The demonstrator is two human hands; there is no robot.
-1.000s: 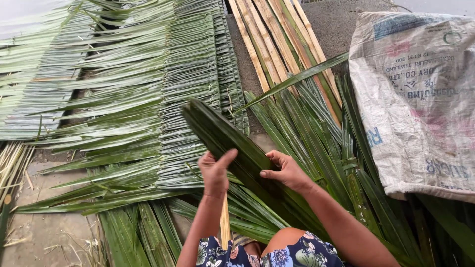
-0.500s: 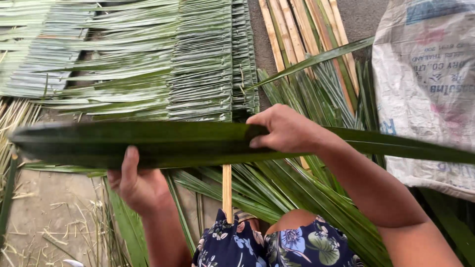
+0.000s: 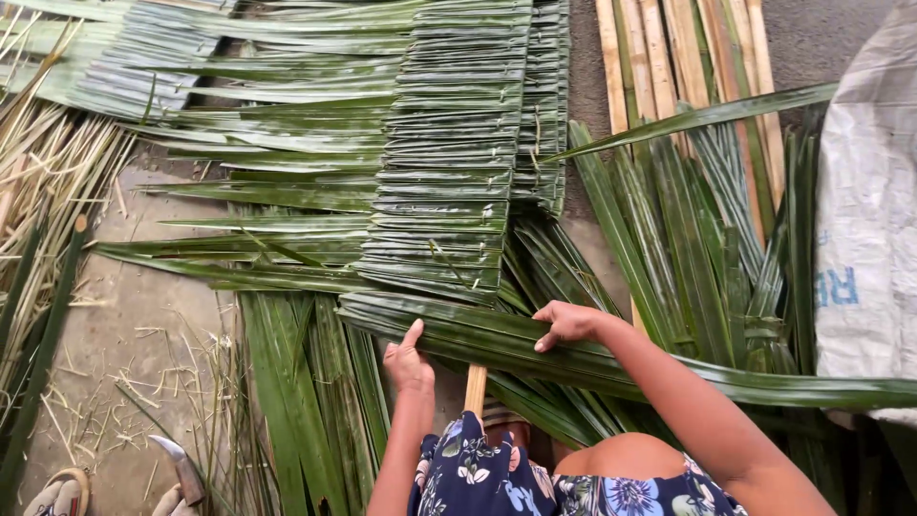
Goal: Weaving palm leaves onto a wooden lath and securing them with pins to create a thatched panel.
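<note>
A long dark green palm leaf [image 3: 458,334] lies crosswise in front of me, over a thin wooden slat [image 3: 475,390] that rises from my lap. My left hand [image 3: 409,361] presses on the leaf's near edge, thumb raised. My right hand [image 3: 565,323] rests on top of the leaf a little further right, fingers curled over it. Just beyond the leaf sits a woven panel of folded palm leaves [image 3: 458,153] stitched in rows.
Loose green leaves [image 3: 688,220] are piled at the right over wooden slats [image 3: 669,57]. A white woven sack [image 3: 869,239] lies at the far right. Dry leaf ribs [image 3: 48,182] lie at the left. A curved knife [image 3: 181,468] and sandals [image 3: 57,492] sit bottom left.
The leaf was held up level before my face; now it is lowered onto the slat against the woven panel, and both hands have come down with it.
</note>
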